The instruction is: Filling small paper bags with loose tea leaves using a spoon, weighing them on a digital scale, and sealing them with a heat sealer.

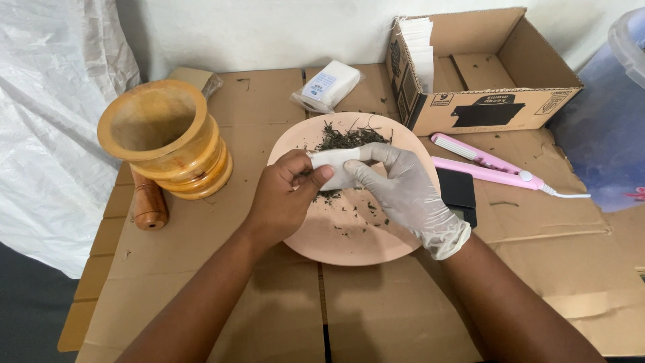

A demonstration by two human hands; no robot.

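Note:
Both my hands meet over a pink plate (349, 245) that carries a heap of dried dark leaves (349, 138) at its far side. My bare left hand (285, 195) pinches one end of a small white paper sachet (334, 161). My right hand (403, 191), in a whitish glove, grips the sachet's other end with its fingers curled over it. Loose leaf crumbs lie scattered on the plate under the hands.
A wooden mortar (164, 138) stands at the left with its pestle (148, 202) lying beside it. A packet of white sachets (327, 86) lies behind the plate. An open cardboard box (480, 74), a pink heat sealer (487, 167) and a black scale (458, 191) sit at the right.

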